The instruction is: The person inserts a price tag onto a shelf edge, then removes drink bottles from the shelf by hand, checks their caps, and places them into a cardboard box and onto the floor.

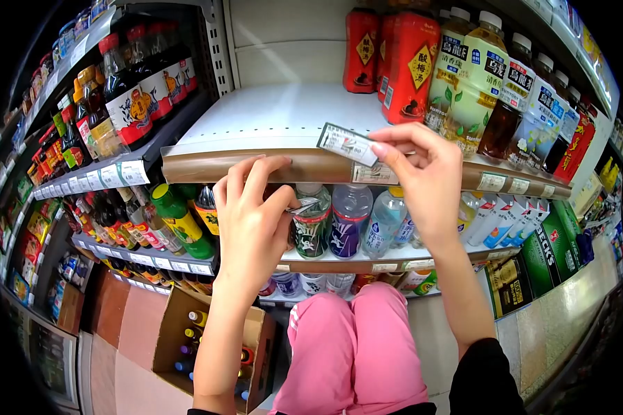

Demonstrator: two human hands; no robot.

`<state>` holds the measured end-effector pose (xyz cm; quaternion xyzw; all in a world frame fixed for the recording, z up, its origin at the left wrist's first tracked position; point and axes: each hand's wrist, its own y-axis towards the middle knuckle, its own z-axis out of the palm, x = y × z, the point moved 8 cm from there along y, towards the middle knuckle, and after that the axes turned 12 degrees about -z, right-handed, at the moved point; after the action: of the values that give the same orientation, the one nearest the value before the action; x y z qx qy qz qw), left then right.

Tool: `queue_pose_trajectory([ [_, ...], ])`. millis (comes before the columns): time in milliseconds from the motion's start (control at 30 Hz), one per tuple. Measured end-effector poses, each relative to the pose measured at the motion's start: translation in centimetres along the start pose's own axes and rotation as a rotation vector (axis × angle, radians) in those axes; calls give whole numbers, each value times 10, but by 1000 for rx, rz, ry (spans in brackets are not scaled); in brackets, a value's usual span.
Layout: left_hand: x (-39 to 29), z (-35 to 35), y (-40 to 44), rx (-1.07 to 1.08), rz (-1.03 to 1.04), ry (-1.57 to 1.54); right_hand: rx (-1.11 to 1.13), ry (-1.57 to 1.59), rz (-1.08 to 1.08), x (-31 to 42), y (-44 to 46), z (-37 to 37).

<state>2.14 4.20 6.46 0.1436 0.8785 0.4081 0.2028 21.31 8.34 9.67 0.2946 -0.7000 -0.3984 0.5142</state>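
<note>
Between thumb and fingers, my right hand pinches a small white price tag with a green edge, above the shelf's brown front strip. To the left, the fingertips of my left hand lie at that strip, with the thumb and forefinger round a small thin piece that I cannot identify. Another tag sits in the strip just below the held one. Behind the strip is the white shelf board.
Red bottles and tea bottles stand at the right of the shelf. Clear bottles line the shelf below. Dark sauce bottles fill the left rack. An open cardboard box with bottles is on the floor beside my knees.
</note>
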Motion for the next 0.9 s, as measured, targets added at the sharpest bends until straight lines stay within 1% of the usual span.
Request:
queue_pose_trajectory([
  [67, -1, 0, 2, -6, 1, 16, 27, -23, -15, 0, 12, 1],
  [167, 0, 2, 4, -16, 0, 9, 39, 38, -18, -2, 20, 3],
  [267, -1, 2, 2, -22, 0, 4, 61, 69, 23, -4, 19, 5],
  [367, 2, 2, -1, -52, -1, -31, 79, 103, 35, -5, 17, 7],
  [467, 3, -9, -4, -118, -56, -83, 104, 124, 65, -4, 13, 7],
  [500, 13, -9, -8, -111, -160, -243, 114, 130, 79, -1, 11, 7],
  [567, 34, -5, -21, -98, -368, -561, 106, 145, 176, 5, 3, 5],
  [600, 45, 1, -31, -72, -554, -734, 104, 155, 225, 6, -2, 5],
  [633, 47, 4, -39, -46, -720, -905, 95, 177, 217, 9, -7, 6],
  [800, 44, -8, -55, -174, -770, -981, 98, 277, 231, 22, -30, 8],
  [900, 38, -17, -58, -208, -773, -950, 107, 322, 247, 26, -39, 8],
])
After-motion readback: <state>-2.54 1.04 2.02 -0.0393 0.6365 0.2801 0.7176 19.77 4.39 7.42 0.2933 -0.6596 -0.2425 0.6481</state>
